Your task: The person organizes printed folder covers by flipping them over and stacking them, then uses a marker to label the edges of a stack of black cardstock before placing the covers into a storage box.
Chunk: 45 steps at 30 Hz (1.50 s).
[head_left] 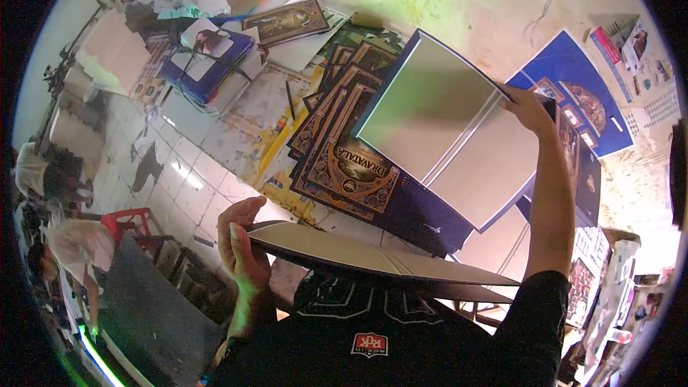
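My left hand grips the left end of an empty hardcover book case, thumb and fingers round its edge. That case lies nearly edge-on in front of my chest, pale lining upward. Farther off, my right hand pinches the far right edge of another open book case, which is tilted, its pale inside and double spine lines showing. My right fingertips are partly hidden at that edge. Beneath it on the table spreads a stack of dark blue covers with ornate gold-brown print. A further pale-lined case lies under the raised one.
A blue printed cover lies to the right. At the far left stands a strapped bundle of blue books, near an ornate brown cover and a thin dark stick. A person bends by a red chair at lower left.
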Each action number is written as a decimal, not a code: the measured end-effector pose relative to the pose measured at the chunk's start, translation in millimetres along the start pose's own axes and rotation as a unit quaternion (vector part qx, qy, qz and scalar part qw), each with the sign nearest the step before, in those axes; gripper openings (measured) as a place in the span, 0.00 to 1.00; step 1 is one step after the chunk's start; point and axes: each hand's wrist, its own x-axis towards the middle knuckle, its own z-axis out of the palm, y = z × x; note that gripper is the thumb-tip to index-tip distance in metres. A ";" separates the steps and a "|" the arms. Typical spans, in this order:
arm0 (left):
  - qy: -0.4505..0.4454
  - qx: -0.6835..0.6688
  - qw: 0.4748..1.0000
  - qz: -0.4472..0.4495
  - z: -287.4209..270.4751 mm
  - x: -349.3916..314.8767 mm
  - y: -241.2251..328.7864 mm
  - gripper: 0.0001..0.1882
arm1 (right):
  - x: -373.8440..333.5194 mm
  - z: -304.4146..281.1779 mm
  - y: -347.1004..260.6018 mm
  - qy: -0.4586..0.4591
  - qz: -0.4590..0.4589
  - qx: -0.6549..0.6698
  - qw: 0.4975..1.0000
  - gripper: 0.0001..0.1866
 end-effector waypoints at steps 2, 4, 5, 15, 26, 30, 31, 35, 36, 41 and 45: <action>0.005 0.006 1.000 0.004 0.1 -0.7 0.2 0.26 | 4.1 4.8 -12.2 0.016 -0.023 -0.054 0.998 0.25; -0.003 0.004 1.000 0.001 2.2 -1.0 -2.0 0.27 | 3.7 -0.7 -6.0 0.014 -0.021 -0.078 0.997 0.25; 0.001 0.009 1.000 0.001 2.4 -1.0 -1.8 0.27 | 5.7 -0.6 -5.6 0.009 -0.028 -0.101 0.994 0.24; 0.007 0.032 0.999 -0.015 -11.2 -1.5 -11.3 0.32 | 5.3 -4.2 -47.1 0.034 0.002 -0.118 0.992 0.22; 0.008 0.023 0.999 0.022 -6.3 3.0 -23.6 0.34 | -113.0 123.2 -153.2 -0.022 -0.212 -0.253 0.944 0.23; -0.017 0.074 0.997 0.011 -8.1 5.4 -14.5 0.34 | -117.7 124.3 -167.8 -0.175 -0.133 -0.010 0.976 0.31; -0.017 0.093 0.995 0.005 -8.8 4.5 -13.0 0.35 | -121.2 109.6 -187.1 -0.223 -0.171 0.023 0.959 0.36; -0.002 0.075 0.997 0.002 -5.4 7.9 -15.3 0.35 | -142.8 76.1 -248.7 -0.395 -0.213 0.135 0.884 0.42; -0.002 0.063 0.998 -0.001 -4.6 7.9 -16.1 0.35 | -145.3 85.4 -246.7 -0.414 -0.221 0.104 0.877 0.43; -0.048 0.003 0.999 0.019 -14.6 6.5 -26.7 0.35 | -138.0 66.8 -245.7 -0.385 -0.218 0.111 0.890 0.39; -0.013 -0.051 0.998 0.024 -4.0 8.4 -25.7 0.34 | -104.2 51.7 -233.2 -0.354 -0.105 -0.028 0.929 0.23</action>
